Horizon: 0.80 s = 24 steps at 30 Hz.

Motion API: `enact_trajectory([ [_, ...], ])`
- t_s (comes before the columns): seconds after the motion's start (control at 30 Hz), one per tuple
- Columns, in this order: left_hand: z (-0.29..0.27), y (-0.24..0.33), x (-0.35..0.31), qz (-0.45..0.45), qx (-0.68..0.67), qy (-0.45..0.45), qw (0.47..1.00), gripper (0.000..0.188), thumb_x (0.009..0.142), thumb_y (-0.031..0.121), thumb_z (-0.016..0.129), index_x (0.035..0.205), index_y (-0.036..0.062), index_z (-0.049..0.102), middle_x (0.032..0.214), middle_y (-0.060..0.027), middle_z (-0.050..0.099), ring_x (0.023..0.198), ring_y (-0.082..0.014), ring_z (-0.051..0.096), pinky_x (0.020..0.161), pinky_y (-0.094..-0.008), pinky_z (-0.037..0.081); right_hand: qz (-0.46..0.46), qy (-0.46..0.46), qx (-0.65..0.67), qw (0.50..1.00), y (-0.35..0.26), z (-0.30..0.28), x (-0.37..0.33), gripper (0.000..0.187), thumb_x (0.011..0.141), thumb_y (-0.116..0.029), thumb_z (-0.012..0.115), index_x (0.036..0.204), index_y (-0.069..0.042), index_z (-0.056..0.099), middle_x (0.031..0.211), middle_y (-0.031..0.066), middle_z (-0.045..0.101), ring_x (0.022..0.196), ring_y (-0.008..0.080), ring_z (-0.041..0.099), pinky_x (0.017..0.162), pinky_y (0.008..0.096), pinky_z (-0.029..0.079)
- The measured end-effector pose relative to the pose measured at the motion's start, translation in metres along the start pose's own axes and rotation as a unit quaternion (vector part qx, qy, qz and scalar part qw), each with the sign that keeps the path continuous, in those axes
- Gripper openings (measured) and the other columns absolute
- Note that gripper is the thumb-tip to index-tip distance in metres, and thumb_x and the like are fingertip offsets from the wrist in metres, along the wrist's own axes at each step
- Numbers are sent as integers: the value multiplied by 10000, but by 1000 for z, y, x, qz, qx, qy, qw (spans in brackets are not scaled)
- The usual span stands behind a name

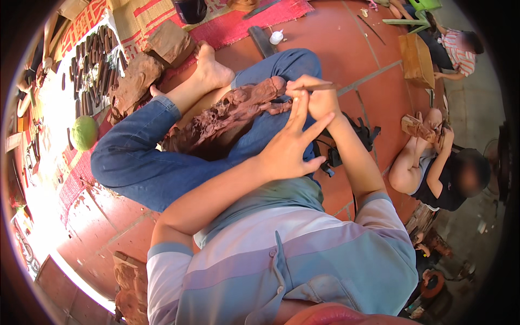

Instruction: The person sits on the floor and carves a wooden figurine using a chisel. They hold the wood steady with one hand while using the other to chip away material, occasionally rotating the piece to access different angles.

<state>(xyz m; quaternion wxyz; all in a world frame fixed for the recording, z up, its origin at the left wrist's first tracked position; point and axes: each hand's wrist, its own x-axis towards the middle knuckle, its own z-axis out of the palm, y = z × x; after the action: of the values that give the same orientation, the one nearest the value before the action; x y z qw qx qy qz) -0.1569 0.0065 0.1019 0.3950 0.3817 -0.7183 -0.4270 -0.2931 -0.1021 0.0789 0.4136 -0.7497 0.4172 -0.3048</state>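
Observation:
Across my lap lies a reddish-brown carved wooden figure (230,111), its rounded end towards my hands. My right hand (320,102) is closed around a slim brown carving tool (314,88) held crosswise just past that end; its working tip is hard to make out. My left hand (286,149) has its fingers stretched and spread, the thumb apart. Its longest fingertips reach up to the right hand and overlap it in view; whether they touch the tool I cannot tell.
Rows of dark-handled carving tools (92,65) lie on a white cloth at the left, near a green round fruit (84,132) and rough wood blocks (169,44). A black strapped bag (360,132) is beside my right hip. Two people (452,176) (457,51) sit at the right.

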Motion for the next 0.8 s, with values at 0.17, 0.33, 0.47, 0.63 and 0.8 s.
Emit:
enact_trajectory([
  [0.17, -2, 0, -4, -4, -20, -11, 1000, 915, 686, 158, 787, 1484, 192, 338, 1504, -391, -41, 1415, -509, -25, 1126, -472, 259, -100, 33, -44, 993, 2, 5, -7, 62, 805, -19, 690, 858, -5, 661, 803, 87, 695, 749, 133, 668, 664, 276, 545],
  [0.33, 0, -1, 11, -1, -34, -2, 999, 912, 684, 177, 786, 1482, 206, 344, 1508, -387, -18, 1418, -509, -8, 1122, -471, 267, 19, 42, 53, 998, 5, -3, -2, 29, 827, -15, 677, 824, 5, 658, 797, 69, 691, 793, 139, 669, 704, 275, 542],
  [0.47, 6, 3, -10, 1, -2, 8, 1000, 900, 695, 179, 775, 1483, 222, 341, 1510, -384, -31, 1422, -504, -2, 1135, -471, 240, -39, -16, 21, 999, -6, 0, -6, 14, 813, -7, 669, 824, -15, 663, 787, 68, 692, 763, 122, 659, 824, 289, 545],
  [0.63, 0, -1, 7, 5, -36, 23, 999, 896, 684, 185, 781, 1475, 211, 360, 1509, -386, -33, 1418, -507, -9, 1139, -469, 231, 46, 3, 64, 997, -5, -4, 4, 24, 829, -28, 651, 829, -14, 670, 782, 73, 691, 765, 121, 659, 717, 279, 538],
  [0.8, 4, 2, -12, 5, -21, 19, 1000, 904, 684, 192, 792, 1476, 210, 358, 1508, -386, -32, 1418, -508, -17, 1140, -492, 210, -42, -9, -18, 999, -11, 7, -10, 37, 805, -25, 683, 828, -8, 660, 758, 66, 671, 741, 125, 648, 701, 278, 523],
])
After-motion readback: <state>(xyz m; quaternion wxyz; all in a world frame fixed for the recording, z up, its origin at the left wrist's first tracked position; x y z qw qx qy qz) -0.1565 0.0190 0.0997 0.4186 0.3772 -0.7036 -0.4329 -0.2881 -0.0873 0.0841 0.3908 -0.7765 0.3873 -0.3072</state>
